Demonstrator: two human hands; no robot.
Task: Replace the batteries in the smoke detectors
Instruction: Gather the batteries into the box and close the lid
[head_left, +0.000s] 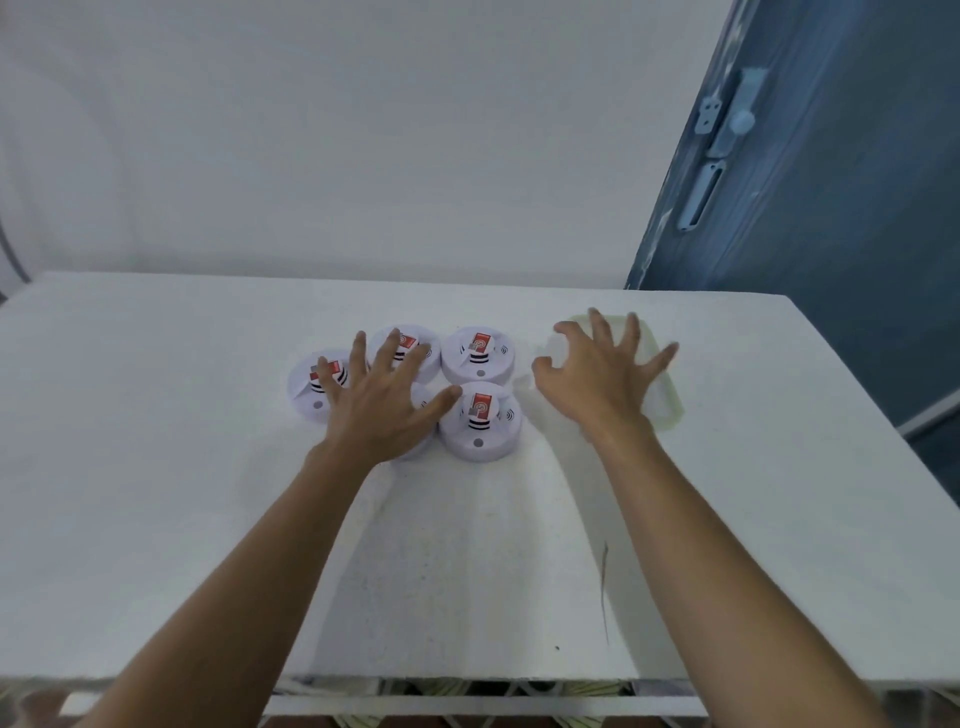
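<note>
Left grip (384, 400) open, fingers straight and fanned, holding nothing, spread above the cluster of smoke detectors (480, 421); contact cannot be told. Right grip (605, 379) also open, fingers splayed and slightly bent, empty, poised over a pale translucent tray (669, 408). Plain white wall (363, 130) fills the background. White table (156, 415) with a faintly speckled top runs across the view, its far edge against the wall. Dark blue door (841, 182) at right, paint worn, with a light blue bolt latch (727, 119). Tray sits at table right, contents unclear. Detectors are round and white with red labels, packed touching just left of table centre; four show plainly, a fifth mostly hidden under the left grip. Thin grey scratch (604, 587) on the near table, right of centre.
</note>
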